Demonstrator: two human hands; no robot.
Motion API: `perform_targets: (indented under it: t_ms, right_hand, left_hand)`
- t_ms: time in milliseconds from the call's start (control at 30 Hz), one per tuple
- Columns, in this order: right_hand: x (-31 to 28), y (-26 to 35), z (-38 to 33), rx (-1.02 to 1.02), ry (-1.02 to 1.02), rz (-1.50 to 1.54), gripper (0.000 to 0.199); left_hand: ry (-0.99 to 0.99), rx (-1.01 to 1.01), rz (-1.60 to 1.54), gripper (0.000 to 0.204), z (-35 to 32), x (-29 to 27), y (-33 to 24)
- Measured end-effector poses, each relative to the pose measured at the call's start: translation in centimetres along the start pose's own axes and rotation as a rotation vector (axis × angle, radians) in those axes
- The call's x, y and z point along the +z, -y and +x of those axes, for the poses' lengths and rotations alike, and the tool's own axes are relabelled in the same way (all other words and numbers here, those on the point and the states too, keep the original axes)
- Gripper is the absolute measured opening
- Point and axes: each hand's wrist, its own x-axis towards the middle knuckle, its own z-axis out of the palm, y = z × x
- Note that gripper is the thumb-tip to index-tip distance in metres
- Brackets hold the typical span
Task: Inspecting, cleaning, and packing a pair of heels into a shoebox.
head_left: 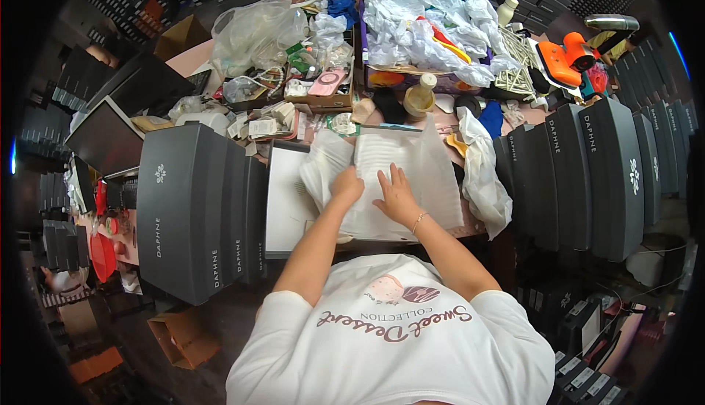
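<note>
In front of me white wrapping sheets [433,207] lie spread over the work table. On top of them sits a white, ribbed-looking folded packet [382,152], with a grey edge showing along its far side. My left hand [346,187] is closed at the packet's left edge, its fingers curled on the thin white wrap. My right hand [399,198], with a bracelet at the wrist, rests with fingers spread on the packet's near part. What lies inside the wrap is hidden. Left of the sheets is an open shallow box part [288,203] with a white inside and dark rim.
Dark grey shoe boxes [176,207] stand in a row at the left, and more boxes [602,177] at the right. Behind are crumpled white paper [433,38], a cluttered carton [341,100], a pump bottle [420,96] and an orange tool [562,63]. A crumpled white sheet [485,177] hangs over the right edge.
</note>
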Motion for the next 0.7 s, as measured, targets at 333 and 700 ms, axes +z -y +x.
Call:
perform_targets:
  t_ms: [333, 700]
  right_hand:
    - [-16.0, -0.7, -8.6, 0.468, -0.265, 1.258, 0.084]
    - [-9.6, -2.8, -5.1, 0.303, -0.049, 0.793, 0.088]
  left_hand:
    - [-0.228, 0.475, -0.287, 0.031, -6.1, -9.6, -10.2]
    - [0.102, -0.302, -1.209, 0.058, -6.4, 3.1, 0.0]
